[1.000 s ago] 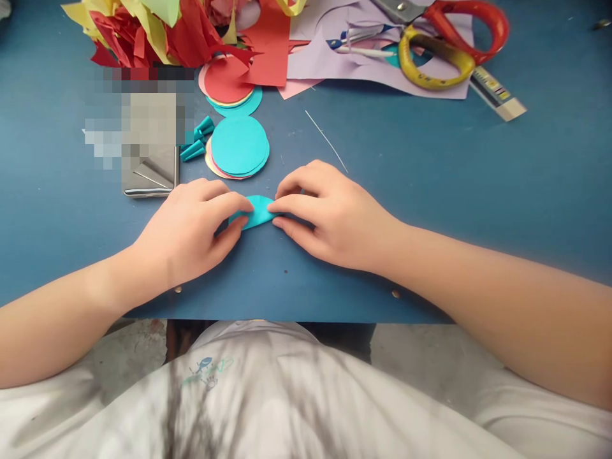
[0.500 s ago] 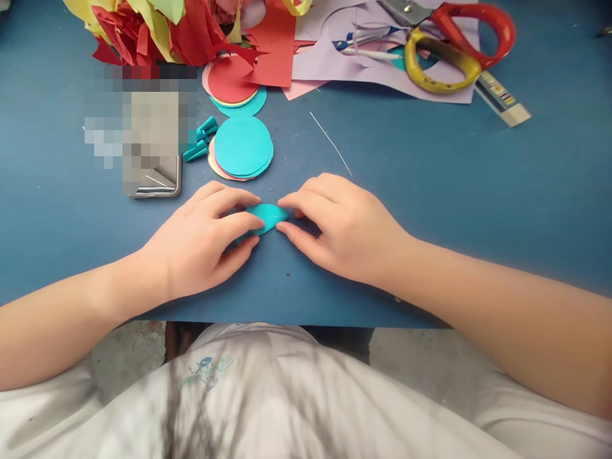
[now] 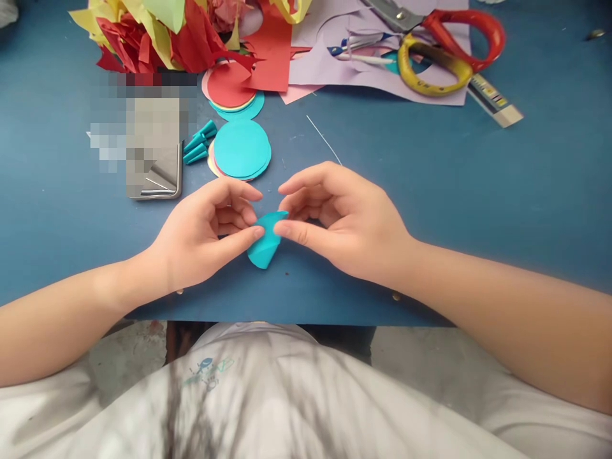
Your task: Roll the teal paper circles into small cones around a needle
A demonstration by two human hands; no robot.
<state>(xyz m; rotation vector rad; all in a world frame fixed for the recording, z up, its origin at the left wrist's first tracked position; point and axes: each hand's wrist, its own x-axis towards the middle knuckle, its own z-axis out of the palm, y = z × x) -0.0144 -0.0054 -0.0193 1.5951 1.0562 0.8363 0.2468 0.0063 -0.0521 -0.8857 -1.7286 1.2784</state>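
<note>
A folded piece of turquoise paper (image 3: pixel 264 252) is held between my hands, just above the blue table. My left hand (image 3: pixel 210 226) pinches its left side, the thumb lying on the near face. With thumb and fingers, my right hand (image 3: pixel 342 223) grips the upper right edge. Fingers partly hide the paper. Beyond it lies a stack of round paper discs (image 3: pixel 242 148) with turquoise on top. Several small rolled turquoise paper cones (image 3: pixel 197 150) rest to the left of that stack.
A second pile of discs (image 3: pixel 232 83), red on top, lies farther back. Scissors (image 3: pixel 435 76) with red and yellow handles sit on cut lilac paper (image 3: pixel 315 73). Crumpled red and yellow paper (image 3: pixel 157 35) fills the back left. A grey, partly blurred flat object (image 3: pixel 157 172) lies near my left hand.
The turquoise paper has been lifted and turned, so its wider folded face now shows below my thumbs. Both hands have rolled over, bringing the thumbs into view.
</note>
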